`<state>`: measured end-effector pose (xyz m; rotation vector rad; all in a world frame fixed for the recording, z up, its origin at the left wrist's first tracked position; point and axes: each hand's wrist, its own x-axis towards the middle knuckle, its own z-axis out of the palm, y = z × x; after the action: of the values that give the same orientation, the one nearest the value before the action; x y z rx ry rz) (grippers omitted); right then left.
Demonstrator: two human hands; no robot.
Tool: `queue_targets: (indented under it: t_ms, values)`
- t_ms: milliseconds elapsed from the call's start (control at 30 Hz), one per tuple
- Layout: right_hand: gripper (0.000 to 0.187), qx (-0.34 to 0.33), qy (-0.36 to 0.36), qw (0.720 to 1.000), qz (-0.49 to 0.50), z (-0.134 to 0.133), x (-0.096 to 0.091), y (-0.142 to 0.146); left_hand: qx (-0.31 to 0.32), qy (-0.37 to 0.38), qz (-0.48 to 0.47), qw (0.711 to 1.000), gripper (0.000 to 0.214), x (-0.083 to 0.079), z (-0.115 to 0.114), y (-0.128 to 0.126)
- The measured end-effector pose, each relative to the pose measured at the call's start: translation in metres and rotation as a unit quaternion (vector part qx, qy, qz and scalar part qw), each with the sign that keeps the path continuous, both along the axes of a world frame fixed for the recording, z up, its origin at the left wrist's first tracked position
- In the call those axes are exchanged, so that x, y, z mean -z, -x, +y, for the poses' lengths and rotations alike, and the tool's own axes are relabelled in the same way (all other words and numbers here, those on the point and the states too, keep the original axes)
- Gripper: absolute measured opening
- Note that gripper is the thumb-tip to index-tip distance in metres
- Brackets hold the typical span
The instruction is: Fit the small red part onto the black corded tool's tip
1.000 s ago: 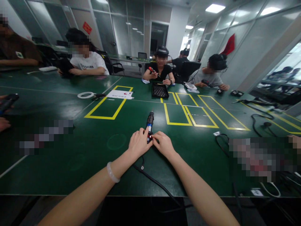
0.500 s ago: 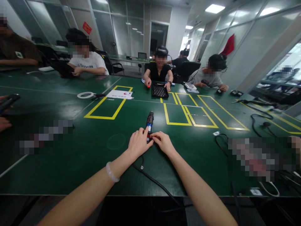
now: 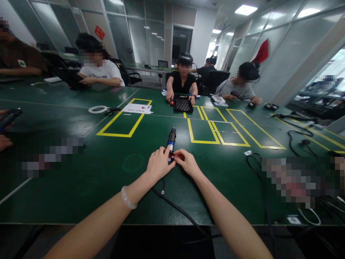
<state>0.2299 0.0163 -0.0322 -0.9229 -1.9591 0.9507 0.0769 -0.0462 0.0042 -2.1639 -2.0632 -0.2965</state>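
Observation:
A slim black corded power tool [image 3: 171, 136] with a blue and silver band lies on the green table, its narrow tip pointing away from me. It looks like an electric screwdriver. My left hand [image 3: 158, 162] is closed over its near half, index finger stretched along the barrel. My right hand [image 3: 188, 162] pinches at the right side of the near end, by a small red part. What exactly its fingertips grip is too small to make out. A black cable [image 3: 179, 208] runs from under my left hand toward the table edge, beside a small metal ring [image 3: 162, 192].
Yellow tape rectangles [image 3: 205, 142] mark the table [image 3: 107, 194]. A white sheet [image 3: 137, 108] and a coiled white cable [image 3: 97, 109] lie ahead left. Across from me a person [image 3: 183, 81] handles a black tray [image 3: 183, 109]. More cables [image 3: 253, 167] lie right.
My right fingertips have shifted very slightly at the tool's side; my left hand and the tool stay in place. The person opposite has brought a red-tipped item closer to the tray.

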Motion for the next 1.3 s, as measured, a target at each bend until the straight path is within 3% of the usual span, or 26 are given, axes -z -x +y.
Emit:
queue_targets:
  t_ms: [167,400,733,833,1033,1300]
  values:
    - [0.008,0.032,-0.02,0.999,-0.015,-0.001,-0.001,0.0,0.003,0.001,-0.005,1.0,0.061,0.001,0.0,0.0]
    - [0.014,0.05,-0.045,0.997,-0.029,-0.006,-0.004,-0.001,-0.001,0.0,-0.008,1.0,0.059,0.001,0.001,0.001]
    - [0.023,-0.064,-0.033,0.997,0.009,-0.012,-0.009,0.001,-0.018,0.024,-0.001,1.0,0.057,-0.005,0.004,0.017]
    - [0.023,-0.058,-0.034,0.998,0.001,-0.01,-0.006,0.0,-0.015,0.026,0.009,1.0,0.058,-0.006,0.004,0.028]
    - [0.021,-0.018,0.003,1.0,-0.025,-0.004,-0.002,-0.002,-0.052,0.048,0.015,0.997,0.06,-0.009,0.01,0.067]
    - [0.024,-0.032,0.026,0.999,-0.016,-0.003,0.001,-0.001,-0.161,0.081,0.014,0.984,0.067,-0.011,0.019,0.16]
